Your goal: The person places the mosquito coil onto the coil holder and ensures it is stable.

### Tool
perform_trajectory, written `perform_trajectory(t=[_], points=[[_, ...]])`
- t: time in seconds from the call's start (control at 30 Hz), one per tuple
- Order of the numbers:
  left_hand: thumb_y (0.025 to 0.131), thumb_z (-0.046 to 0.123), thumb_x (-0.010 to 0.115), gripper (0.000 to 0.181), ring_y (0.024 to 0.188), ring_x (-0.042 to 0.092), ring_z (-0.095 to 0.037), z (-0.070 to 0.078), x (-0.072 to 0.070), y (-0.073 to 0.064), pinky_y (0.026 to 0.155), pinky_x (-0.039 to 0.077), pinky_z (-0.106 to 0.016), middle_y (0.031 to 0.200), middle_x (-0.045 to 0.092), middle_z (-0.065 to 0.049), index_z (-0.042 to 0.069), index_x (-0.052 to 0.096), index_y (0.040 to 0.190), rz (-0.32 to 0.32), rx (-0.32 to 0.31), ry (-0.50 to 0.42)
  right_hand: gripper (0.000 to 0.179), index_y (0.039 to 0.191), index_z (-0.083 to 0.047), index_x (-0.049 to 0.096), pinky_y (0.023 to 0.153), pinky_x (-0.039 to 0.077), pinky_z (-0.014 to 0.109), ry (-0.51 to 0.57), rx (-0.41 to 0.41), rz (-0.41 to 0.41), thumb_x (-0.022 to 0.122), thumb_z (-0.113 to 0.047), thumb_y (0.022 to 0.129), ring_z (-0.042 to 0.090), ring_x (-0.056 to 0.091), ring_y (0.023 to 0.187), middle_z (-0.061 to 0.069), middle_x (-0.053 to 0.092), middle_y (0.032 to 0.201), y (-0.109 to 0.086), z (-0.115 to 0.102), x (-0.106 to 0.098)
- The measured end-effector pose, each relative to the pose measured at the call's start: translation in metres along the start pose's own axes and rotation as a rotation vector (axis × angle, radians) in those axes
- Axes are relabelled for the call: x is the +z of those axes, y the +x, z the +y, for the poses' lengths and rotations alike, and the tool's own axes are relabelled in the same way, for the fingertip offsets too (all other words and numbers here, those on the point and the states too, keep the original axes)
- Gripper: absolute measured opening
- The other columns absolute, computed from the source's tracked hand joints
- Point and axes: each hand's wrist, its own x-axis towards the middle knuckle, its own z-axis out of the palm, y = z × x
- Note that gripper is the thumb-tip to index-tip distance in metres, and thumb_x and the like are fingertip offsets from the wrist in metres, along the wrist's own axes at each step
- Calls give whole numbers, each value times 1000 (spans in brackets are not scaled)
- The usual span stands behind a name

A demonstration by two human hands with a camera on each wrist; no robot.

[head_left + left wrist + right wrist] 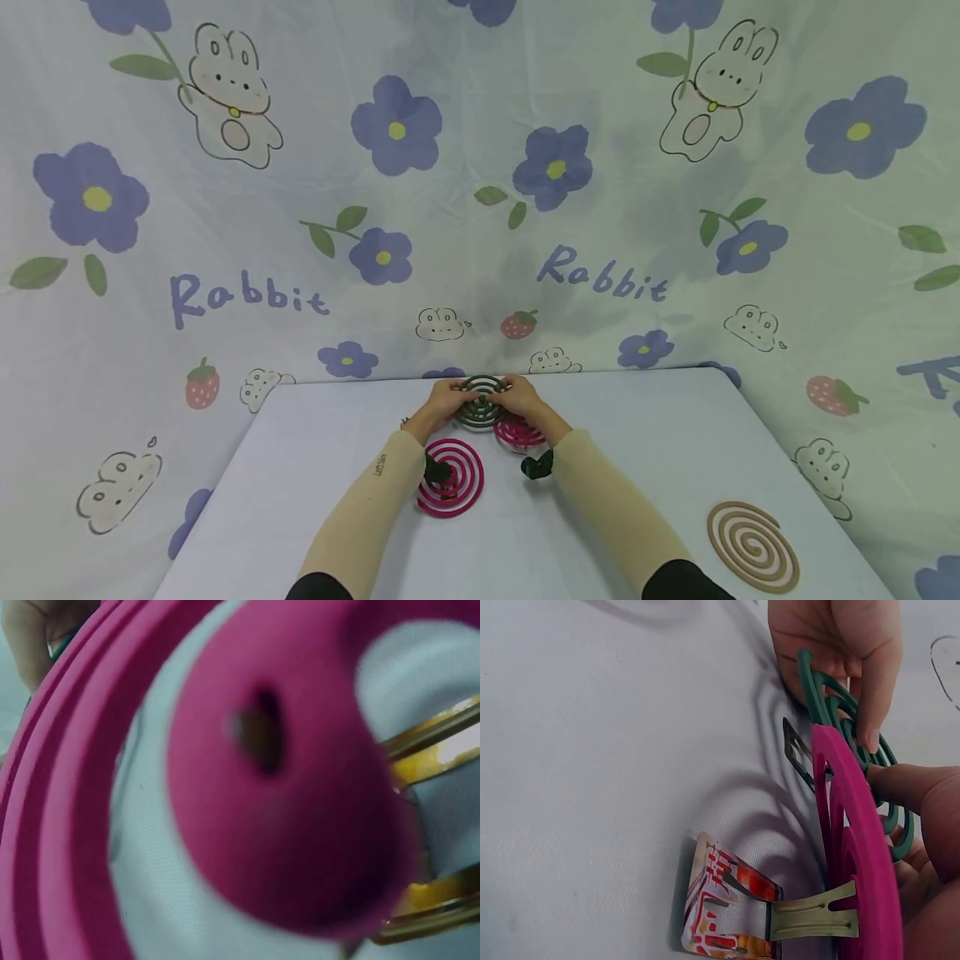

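Note:
Both hands hold a green mosquito coil (482, 406) upright near the table's back edge. My left hand (444, 401) grips its left side and my right hand (524, 398) its right side, thumbs on the front face. In the right wrist view, a dark metal stand (799, 757) is beside the green coil (817, 690). A pink mosquito coil (877, 892) stands just in front, on a folded metal stand (814, 913) with a printed base. Under the left forearm is another pink coil (450, 513); its center and a shiny gold stand (439, 761) fill the left wrist view.
A tan mosquito coil (753, 546) lies flat at the table's right front. The white table (300, 450) ends at a hanging cloth (465, 208) printed with rabbits and flowers. Both pink coils stand close to the forearms.

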Motion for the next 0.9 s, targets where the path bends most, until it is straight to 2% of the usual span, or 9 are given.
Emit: perform_trajectory(t=[0.23,0.5,0.67,0.9], points=[[87,11,73,31,78,61,-17,-1,0,-1,66,51,-26,89,63,-7,-3,62,112,12,-23,5,37,107,0,64,79,50,36,-19,1,4,77,-25,83,23,56,92,12,61,108,0,0,0],[87,13,73,29,76,62,-17,-3,0,-3,65,52,-26,86,64,-8,-3,63,109,7,-23,9,44,117,-2,61,77,50,36,2,2,9,77,-24,82,23,58,91,13,60,109,1,0,1],[88,13,73,30,76,62,-16,-3,0,-4,66,52,-26,89,64,-8,-2,63,111,7,-20,6,48,122,-3,60,80,50,36,16,9,5,77,-24,83,23,57,94,13,60,114,2,1,1],[88,11,73,35,73,60,-15,-4,0,0,63,52,-25,88,63,-9,-2,61,118,-3,-15,-16,49,123,-2,60,79,50,35,43,6,-4,77,-23,82,23,57,92,12,60,112,5,3,1]])
